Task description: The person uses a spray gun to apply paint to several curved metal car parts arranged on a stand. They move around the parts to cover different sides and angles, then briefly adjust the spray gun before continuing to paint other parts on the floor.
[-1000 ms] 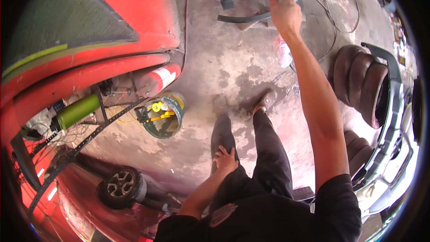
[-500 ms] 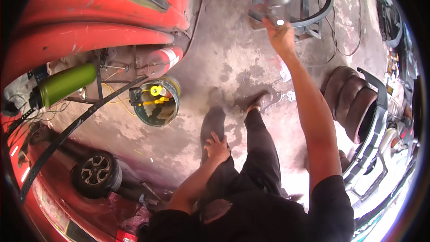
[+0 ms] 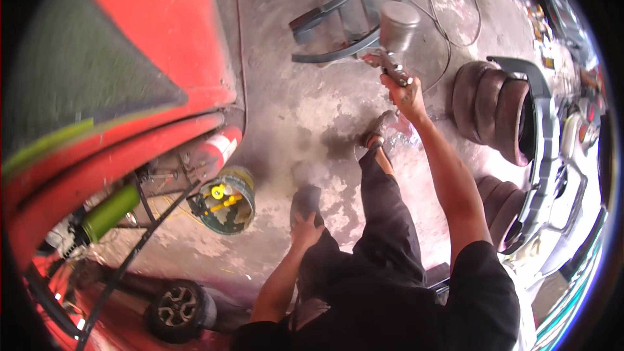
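My right hand [image 3: 406,97] is wrapped round the handle of a spray gun [image 3: 387,66], held out in front of me. A grey metal paint cup [image 3: 399,26] sits upright on top of the gun. Just beyond and left of the gun are dark curved trim strips [image 3: 338,56], which look like wheel-arch trims. They appear to lie on a stand near the floor. My left hand [image 3: 307,231] lies on my left leg near the knee, fingers spread and holding nothing.
Red car bodywork [image 3: 130,104] lines the left. Near it stand a red-and-white cylinder [image 3: 218,149], a bucket [image 3: 244,211] with yellow-handled tools, a green bottle [image 3: 110,213] and a wheel [image 3: 179,312]. Stacked tyres [image 3: 491,110] and bumpers [image 3: 543,149] flank my right. A hose [image 3: 448,58] crosses the floor.
My right hand and the spray gun have come nearer to me. The view has shifted, with the trims now further left and more red bodywork showing. My left hand stays on my leg.
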Tool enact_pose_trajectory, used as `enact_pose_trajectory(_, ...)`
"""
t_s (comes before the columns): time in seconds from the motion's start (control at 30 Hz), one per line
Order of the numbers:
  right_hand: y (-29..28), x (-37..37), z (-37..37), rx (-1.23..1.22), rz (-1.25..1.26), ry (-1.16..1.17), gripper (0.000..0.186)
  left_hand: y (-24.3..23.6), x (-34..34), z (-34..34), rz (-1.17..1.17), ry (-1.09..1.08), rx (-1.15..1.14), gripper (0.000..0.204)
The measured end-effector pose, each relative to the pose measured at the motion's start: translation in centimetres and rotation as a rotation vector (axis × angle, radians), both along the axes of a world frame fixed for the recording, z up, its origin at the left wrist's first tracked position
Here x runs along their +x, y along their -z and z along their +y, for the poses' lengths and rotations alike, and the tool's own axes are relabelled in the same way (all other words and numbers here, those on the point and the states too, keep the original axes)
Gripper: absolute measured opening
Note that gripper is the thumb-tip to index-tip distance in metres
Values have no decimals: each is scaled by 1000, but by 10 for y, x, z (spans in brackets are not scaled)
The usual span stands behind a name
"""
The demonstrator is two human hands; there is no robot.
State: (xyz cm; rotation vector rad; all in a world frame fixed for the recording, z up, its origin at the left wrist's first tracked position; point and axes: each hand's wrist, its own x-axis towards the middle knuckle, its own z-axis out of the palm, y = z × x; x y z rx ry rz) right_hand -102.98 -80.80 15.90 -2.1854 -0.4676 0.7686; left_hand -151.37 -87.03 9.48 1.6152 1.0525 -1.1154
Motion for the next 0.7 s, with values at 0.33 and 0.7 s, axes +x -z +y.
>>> enact_pose_trajectory(0.33,47,228,25,186,-405,265,37,-37,80,-57,112,5,-38,69)
enact_pose_trajectory(0.7,47,209,-31,122,201,-269,37,-68,244,-46,16,121,62,75)
